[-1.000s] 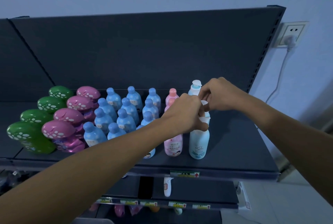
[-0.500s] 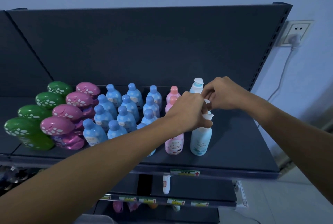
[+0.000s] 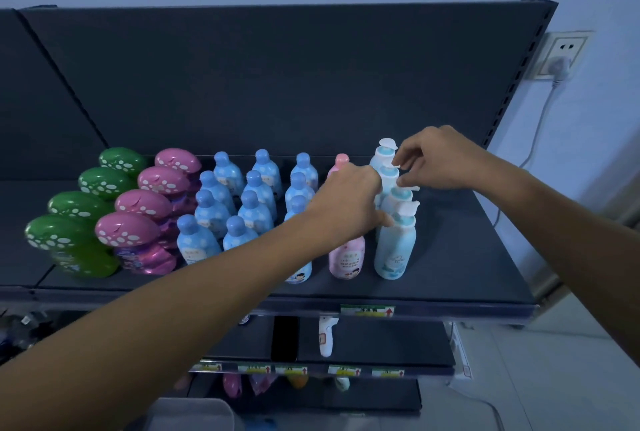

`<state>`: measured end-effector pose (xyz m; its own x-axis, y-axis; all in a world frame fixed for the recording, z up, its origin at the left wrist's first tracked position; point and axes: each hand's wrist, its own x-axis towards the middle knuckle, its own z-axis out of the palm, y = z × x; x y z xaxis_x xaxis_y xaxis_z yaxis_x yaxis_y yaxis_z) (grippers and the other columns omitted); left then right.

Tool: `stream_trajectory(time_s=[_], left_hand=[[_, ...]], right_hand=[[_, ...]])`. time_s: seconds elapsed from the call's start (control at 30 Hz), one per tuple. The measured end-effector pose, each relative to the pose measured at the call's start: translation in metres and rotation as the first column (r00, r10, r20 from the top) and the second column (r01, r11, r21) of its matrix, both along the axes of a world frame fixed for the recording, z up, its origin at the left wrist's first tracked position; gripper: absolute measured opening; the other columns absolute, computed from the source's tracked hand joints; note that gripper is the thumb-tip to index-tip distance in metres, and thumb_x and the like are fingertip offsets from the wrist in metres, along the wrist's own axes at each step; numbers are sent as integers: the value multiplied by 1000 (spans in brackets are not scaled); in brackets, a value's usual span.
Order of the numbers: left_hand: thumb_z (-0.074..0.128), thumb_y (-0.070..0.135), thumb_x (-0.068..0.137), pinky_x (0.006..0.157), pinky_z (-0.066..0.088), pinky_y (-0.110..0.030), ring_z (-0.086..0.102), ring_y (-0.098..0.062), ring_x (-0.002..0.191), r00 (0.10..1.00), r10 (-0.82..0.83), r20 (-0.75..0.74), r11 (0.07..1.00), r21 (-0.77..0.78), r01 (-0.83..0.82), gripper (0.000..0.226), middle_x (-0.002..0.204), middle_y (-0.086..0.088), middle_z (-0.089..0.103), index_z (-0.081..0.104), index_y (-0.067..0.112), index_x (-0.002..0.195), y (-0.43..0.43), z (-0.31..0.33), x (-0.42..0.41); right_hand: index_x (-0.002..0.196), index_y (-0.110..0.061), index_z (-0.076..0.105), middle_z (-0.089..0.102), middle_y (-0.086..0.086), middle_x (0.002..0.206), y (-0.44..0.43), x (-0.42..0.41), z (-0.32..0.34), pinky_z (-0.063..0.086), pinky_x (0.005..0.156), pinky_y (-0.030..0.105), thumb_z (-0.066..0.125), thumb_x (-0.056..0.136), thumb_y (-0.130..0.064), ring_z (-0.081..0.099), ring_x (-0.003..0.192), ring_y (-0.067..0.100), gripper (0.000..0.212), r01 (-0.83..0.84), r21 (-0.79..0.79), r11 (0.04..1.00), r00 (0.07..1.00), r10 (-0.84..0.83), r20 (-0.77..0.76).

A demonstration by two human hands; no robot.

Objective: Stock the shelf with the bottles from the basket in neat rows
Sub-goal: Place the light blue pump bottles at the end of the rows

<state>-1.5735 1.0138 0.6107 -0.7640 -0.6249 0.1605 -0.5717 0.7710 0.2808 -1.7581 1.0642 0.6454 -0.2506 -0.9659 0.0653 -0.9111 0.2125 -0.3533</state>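
Since a moment earlier the two hands had drawn apart, baring the white pump heads they had covered; the right hand point(image 3: 440, 160) had lifted toward the back of the row, while the left hand point(image 3: 349, 202) had stayed low at the front. Seen from the head camera, the front pump bottle point(image 3: 394, 254) stood upright near the front edge of the shelf point(image 3: 467, 257), first in a row of pale blue pump bottles point(image 3: 387, 176) running back to the rear panel; the left hand's fingers were curled beside its neck, one fingertip touching the collar, but whether they closed round it was hidden; the right hand's thumb and forefinger were bent either side of a pump head farther back, and whether they pinched it could not be told. Just left stood a row of pink bottles point(image 3: 347, 257); then three rows of blue bottles point(image 3: 254, 212); then pink mushroom-capped bottles point(image 3: 128, 229); green mushroom-capped bottles point(image 3: 69, 233) stood at the far left.
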Motion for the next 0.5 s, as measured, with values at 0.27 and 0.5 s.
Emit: stream_trajectory(time_s=[0.27,0.5], left_hand=[[74,23,83,86,55,-39,66,-23,97,995,54,-85,998,19,-52,16,89,2,74,76,16,97,-25,15,88],[73,18,84,84,57,-39,70,-17,92,993,45,-107,994,99,-34,16,89,1,76,77,11,98,-40,5,185]], right_hand=[[96,-28,75,71,-14,91,9,71,13,57,84,38,77,78,-29,65,89,11,19,-20,-83,996,994,10,-109],[98,-19,76,72,-9,90,15,173,-2,53,82,30,74,80,-20,67,86,11,18,13,-111,994,992,-27,-123]])
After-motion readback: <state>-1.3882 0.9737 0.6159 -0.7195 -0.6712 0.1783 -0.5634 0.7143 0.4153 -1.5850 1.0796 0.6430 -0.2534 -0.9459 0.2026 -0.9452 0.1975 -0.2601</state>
